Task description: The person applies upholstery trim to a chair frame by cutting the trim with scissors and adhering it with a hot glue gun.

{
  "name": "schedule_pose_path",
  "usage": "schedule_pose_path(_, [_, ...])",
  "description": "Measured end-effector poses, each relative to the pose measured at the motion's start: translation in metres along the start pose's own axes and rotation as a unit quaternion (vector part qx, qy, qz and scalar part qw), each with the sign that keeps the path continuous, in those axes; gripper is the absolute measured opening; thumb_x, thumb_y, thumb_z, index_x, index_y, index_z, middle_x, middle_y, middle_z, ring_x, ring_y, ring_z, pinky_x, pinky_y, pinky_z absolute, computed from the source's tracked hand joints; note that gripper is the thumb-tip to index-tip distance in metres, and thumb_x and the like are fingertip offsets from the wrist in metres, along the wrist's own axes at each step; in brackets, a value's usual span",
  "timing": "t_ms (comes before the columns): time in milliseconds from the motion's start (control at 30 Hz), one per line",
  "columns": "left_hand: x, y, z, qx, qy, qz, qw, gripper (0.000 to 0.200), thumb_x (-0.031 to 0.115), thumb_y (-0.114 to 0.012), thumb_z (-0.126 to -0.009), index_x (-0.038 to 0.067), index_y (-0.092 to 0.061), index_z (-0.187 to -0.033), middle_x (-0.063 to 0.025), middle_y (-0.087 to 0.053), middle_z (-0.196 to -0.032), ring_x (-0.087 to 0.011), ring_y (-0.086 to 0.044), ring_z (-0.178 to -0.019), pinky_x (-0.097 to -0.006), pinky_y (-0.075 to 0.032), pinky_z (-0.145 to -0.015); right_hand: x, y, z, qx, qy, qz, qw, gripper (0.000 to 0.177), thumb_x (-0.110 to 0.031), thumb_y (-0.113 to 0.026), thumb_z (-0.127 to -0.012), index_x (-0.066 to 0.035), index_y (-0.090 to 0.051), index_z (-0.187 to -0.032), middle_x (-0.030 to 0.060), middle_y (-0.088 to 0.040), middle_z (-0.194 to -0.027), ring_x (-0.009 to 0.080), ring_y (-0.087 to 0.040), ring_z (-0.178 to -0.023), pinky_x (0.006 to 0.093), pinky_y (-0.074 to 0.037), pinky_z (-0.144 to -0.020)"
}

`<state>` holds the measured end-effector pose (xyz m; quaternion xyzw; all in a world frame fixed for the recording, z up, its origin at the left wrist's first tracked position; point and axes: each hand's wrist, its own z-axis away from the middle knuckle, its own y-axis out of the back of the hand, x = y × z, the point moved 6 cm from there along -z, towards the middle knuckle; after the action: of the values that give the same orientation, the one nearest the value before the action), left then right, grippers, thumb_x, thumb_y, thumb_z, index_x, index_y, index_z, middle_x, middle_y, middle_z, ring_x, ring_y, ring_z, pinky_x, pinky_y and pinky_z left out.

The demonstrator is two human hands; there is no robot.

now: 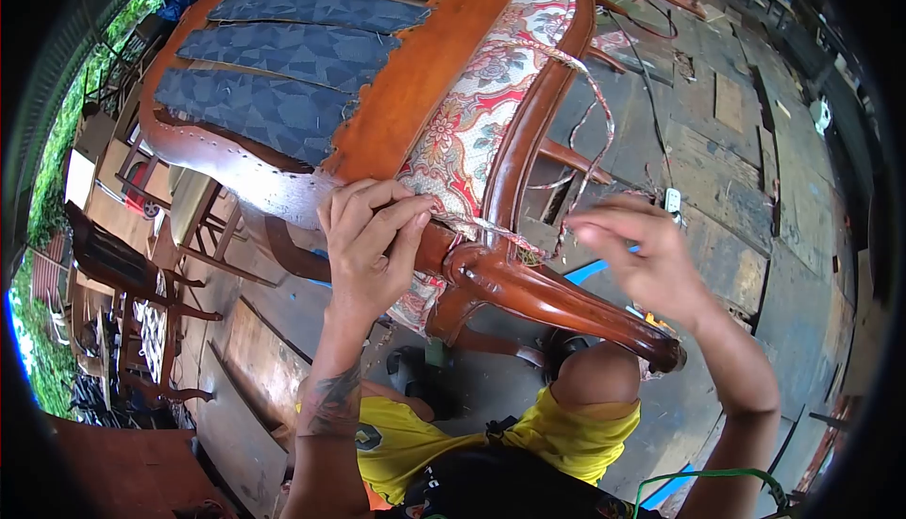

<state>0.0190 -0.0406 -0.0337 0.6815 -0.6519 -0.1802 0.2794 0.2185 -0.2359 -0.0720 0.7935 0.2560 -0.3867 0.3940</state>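
Head view: both hands near a chair leg (566, 300);
left hand (363, 236) pinches patterned fabric (462, 137) left of it; right hand (642, 245), curled above it near braided cord (511, 236), cannot tell whether gripping.

This looks like a furniture workshop doing upholstery, partly open to the outdoors. Beyond the left hand (363, 241) lies a large wooden seat frame (566, 304), with blue fabric strips (283, 108) across it and patterned fabric (481, 94) along one side. Left of that hand stand another dark chair (113, 259) and loose boards (255, 359), with greenery (33, 316) farther out. Past the right hand (642, 250) stretches a worn, patched plank floor (793, 198).
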Motion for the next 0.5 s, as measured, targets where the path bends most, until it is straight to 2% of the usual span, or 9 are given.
schedule_pose_path(33, [0.002, -0.002, 0.001, -0.001, -0.008, -0.001, 1.0, 0.023, 0.005, -0.082, -0.081, 0.013, -0.08, -0.102, -0.0009, -0.071, -0.104, -0.0236, -0.063, -0.102, -0.0385, -0.04, -0.096, -0.012, -0.011, -0.01, -0.004, 0.023, 0.013, 1.0, 0.02, -0.014, -0.071, -0.098, 0.002, -0.076, -0.107, 0.0175, -0.072, -0.1, 0.0303, -0.072, -0.086, 0.0391, -0.057, -0.08])
schedule_pose_path(67, [0.003, -0.003, 0.002, -0.002, -0.016, -0.004, 1.0, 0.023, 0.005, -0.081, -0.081, 0.014, -0.079, -0.102, -0.0004, -0.071, -0.105, -0.0232, -0.063, -0.102, -0.0389, -0.039, -0.096, -0.014, -0.022, -0.018, -0.005, 0.021, 0.014, 1.0, 0.02, -0.014, -0.071, -0.098, 0.002, -0.076, -0.107, 0.0175, -0.072, -0.1, 0.0303, -0.072, -0.086, 0.0391, -0.057, -0.08])
schedule_pose_path(133, [0.005, -0.005, 0.003, -0.005, -0.027, -0.008, 1.0, 0.027, 0.003, -0.079, -0.08, 0.014, -0.078, -0.104, 0.001, -0.07, -0.105, -0.0223, -0.063, -0.103, -0.0395, -0.039, -0.097, -0.023, -0.042, -0.029, 0.012, 0.104, 0.057, 0.993, 0.018, -0.013, -0.072, -0.095, 0.003, -0.076, -0.104, 0.0197, -0.071, -0.099, 0.037, -0.071, -0.086, 0.0433, -0.057, -0.08])
schedule_pose_path(167, [0.006, -0.006, 0.003, -0.012, -0.035, -0.015, 0.999, 0.028, 0.002, -0.078, -0.08, 0.015, -0.078, -0.105, 0.0015, -0.07, -0.106, -0.0221, -0.063, -0.103, -0.0395, -0.039, -0.097, -0.026, -0.048, -0.031, 0.007, 0.095, 0.068, 0.993, 0.017, -0.013, -0.073, -0.093, 0.002, -0.077, -0.101, 0.0203, -0.07, -0.097, 0.0399, -0.07, -0.088, 0.0462, -0.057, -0.081])
schedule_pose_path(367, [0.007, -0.007, 0.006, -0.035, -0.052, -0.013, 0.998, 0.033, 0.0, -0.077, -0.079, 0.015, -0.077, -0.107, 0.0019, -0.07, -0.108, -0.0219, -0.064, -0.104, -0.0403, -0.039, -0.099, -0.034, -0.056, -0.034, -0.024, 0.111, 0.137, 0.984, 0.012, -0.009, -0.071, -0.091, 0.002, -0.073, -0.095, 0.0191, -0.067, -0.092, 0.0386, -0.067, -0.091, 0.0471, -0.055, -0.083])
schedule_pose_path(500, [0.007, -0.007, 0.008, -0.038, -0.059, -0.024, 0.997, 0.033, 0.001, -0.077, -0.078, 0.015, -0.078, -0.108, 0.0014, -0.07, -0.108, -0.0221, -0.064, -0.105, -0.0412, -0.039, -0.101, -0.038, -0.058, -0.033, 0.013, 0.146, 0.166, 0.975, 0.015, -0.006, -0.076, -0.088, 0.003, -0.066, -0.096, 0.0178, -0.067, -0.09, 0.037, -0.067, -0.086, 0.0452, -0.056, -0.078])
